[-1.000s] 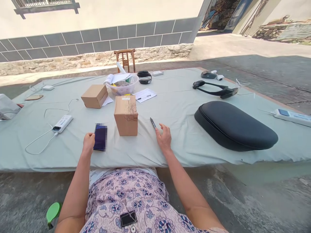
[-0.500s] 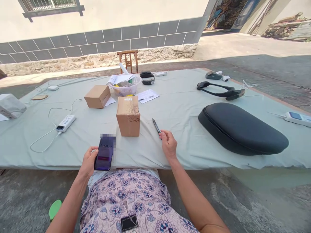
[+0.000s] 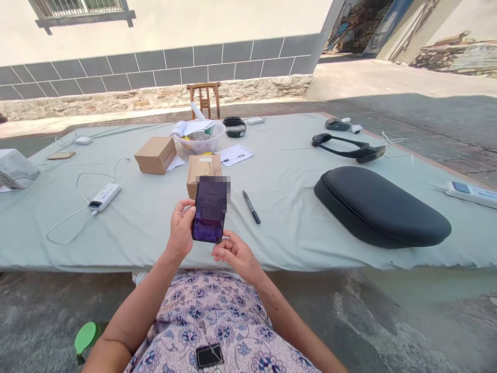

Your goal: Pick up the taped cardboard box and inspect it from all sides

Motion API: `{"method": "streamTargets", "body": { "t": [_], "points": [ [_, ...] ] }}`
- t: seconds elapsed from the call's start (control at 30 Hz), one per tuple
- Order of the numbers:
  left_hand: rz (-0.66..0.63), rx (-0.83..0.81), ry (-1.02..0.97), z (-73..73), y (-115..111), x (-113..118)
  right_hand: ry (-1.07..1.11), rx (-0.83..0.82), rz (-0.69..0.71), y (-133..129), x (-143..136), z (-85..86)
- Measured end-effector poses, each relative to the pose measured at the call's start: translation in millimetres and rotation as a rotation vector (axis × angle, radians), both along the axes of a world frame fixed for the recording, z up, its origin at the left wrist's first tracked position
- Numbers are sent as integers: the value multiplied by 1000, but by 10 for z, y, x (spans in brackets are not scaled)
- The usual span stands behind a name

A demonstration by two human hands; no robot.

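My left hand [image 3: 181, 228] grips a dark smartphone [image 3: 208, 220] by its left edge and holds it up over the near side of the table. A timer reading shows on its screen. My right hand [image 3: 236, 254] is just below the phone's lower right corner, its fingers apart and nothing held in them. Whether a fingertip touches the phone I cannot tell. A black marker pen [image 3: 251, 207] lies on the cloth to the right of the phone. Behind the phone stands a cardboard box [image 3: 204, 165], partly hidden by it.
A second cardboard box [image 3: 155, 155] and a plastic basin [image 3: 217, 140] of odds and ends stand further back. On the right lie a black padded cushion [image 3: 382, 207] and a black headset band [image 3: 345, 150]. A cabled white power bank [image 3: 104, 198] is at left.
The phone has moved right and up in my left hand, now in front of the box. My right hand has let go of the marker and come left to the phone.
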State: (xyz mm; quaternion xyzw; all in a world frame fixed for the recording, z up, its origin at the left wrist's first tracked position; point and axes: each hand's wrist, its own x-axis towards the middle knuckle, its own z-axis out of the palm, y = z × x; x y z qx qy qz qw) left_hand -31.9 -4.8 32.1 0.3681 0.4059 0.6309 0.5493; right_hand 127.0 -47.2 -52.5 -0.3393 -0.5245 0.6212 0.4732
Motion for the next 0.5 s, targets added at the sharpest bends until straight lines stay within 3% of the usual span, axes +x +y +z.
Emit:
{"method": "streamTargets", "body": {
  "t": [0.33,0.5],
  "points": [
    [49,44,-28,-16,-53,146,-57,26,-165,57,-23,115],
    [88,32,-69,-125,-120,128,-74,26,-143,53,-51,88]
  ]
}}
